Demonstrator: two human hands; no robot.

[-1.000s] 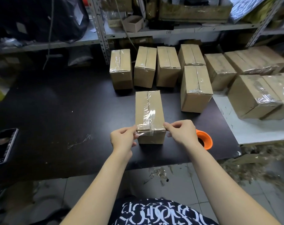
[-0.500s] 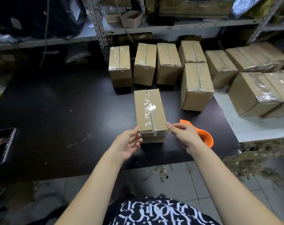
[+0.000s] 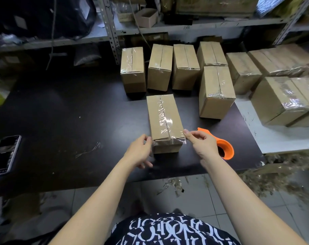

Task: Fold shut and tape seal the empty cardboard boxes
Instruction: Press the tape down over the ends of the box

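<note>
Two hands flank the near end of a taped cardboard box (image 3: 165, 121) lying flat on the dark desk (image 3: 61, 106). The left hand (image 3: 139, 152) is loosely open, its fingertips touching the box's near left corner. The right hand (image 3: 201, 144) pinches the clear tape (image 3: 178, 138) at the near right corner, between thumb and forefinger. Just behind that hand lies an orange tape dispenser (image 3: 224, 147). Farther back, other sealed boxes (image 3: 216, 92) stand in a row near the metal shelf (image 3: 185, 25), with more on a white surface (image 3: 277, 138) to the right. A phone (image 3: 6, 154) lies at the desk's left edge.
</note>
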